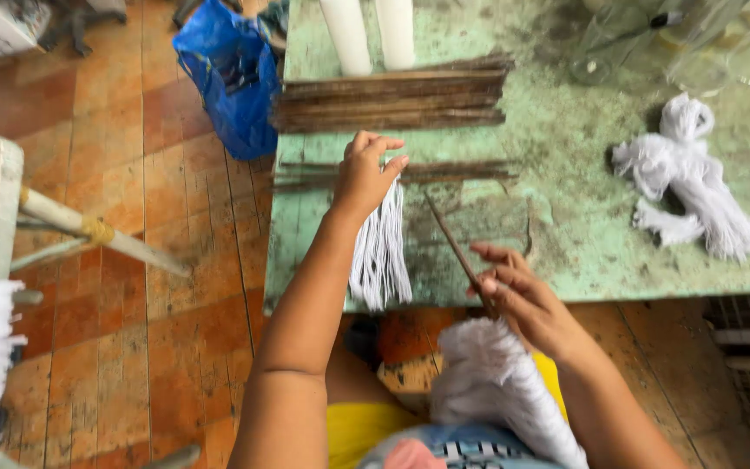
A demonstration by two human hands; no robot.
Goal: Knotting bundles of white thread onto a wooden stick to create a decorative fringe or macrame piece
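Worn green table [566,252] fills the upper right, its near edge running above the person's lap, with orange floor tiles [132,260] open to the left. One left hand [365,174] presses down on one bundle of white strings [380,252], fingers spread rather than closed around it; the strings hang over the table edge. One right hand [518,295] pinches a single thin stick [453,243] between its fingertips, the stick slanting up over the table. Two piles of sticks lie beyond: a thick stack [392,100] and a thinner row [453,172], too many to count. Two white tubes [371,30] are cut off at the top. One loose string heap [687,174] sits right, another [496,382] in the lap. Clear bottles [696,39] at top right are hard to make out.
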